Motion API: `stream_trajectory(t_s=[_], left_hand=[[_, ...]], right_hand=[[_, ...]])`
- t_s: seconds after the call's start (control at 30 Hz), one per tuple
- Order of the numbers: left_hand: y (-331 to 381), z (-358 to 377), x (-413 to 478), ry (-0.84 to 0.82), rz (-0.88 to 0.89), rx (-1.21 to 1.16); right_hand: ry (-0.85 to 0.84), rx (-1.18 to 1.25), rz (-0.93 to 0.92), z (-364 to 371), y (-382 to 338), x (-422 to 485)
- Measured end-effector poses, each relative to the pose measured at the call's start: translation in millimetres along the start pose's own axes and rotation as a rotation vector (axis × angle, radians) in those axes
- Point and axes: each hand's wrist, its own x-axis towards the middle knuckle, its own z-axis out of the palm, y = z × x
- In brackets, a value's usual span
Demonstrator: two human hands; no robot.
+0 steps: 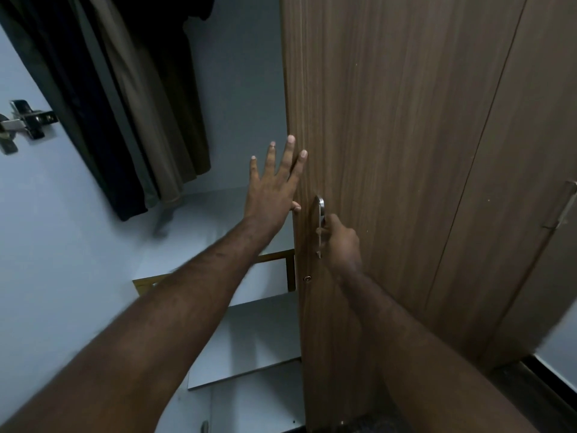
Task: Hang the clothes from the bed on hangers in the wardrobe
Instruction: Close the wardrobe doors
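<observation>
The wardrobe stands open on its left side, with its brown wooden door [390, 126] in front of me. Inside hang dark and tan clothes [131, 120] at the upper left. My right hand [338, 237] grips the metal door handle [320, 225]. My left hand [274, 185] reaches forward with straight spread fingers, its fingertips at the door's left edge. No hanger and no bed are in view.
Pale inner walls and white shelves [249, 339] fill the wardrobe's lower part. A metal hinge [26, 121] sits on the left panel. A second brown door with its own handle [565, 210] lies to the right. Dark floor shows at the bottom right.
</observation>
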Motion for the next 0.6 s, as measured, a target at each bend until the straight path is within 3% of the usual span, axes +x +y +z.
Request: stream_trajectory(t_s=[0.17,0.37,0.5,0.6], left_hand=[[3,-2,-1,-0.018,-0.005,-0.019],[10,-23,-13,-0.104,-0.047,-0.048],[18,-26,-59,-0.151,-0.047,-0.143],[26,-17,-116,-0.264,-0.192,-0.281]], right_hand=[[-0.022,0.085,-0.01,0,-3,-3],[-0.187,-0.046,0.101,-27,-13,-2],[-0.045,-0.059,0.022,-37,-1,-22],[0.007,0.014,-0.012,-29,14,-44]])
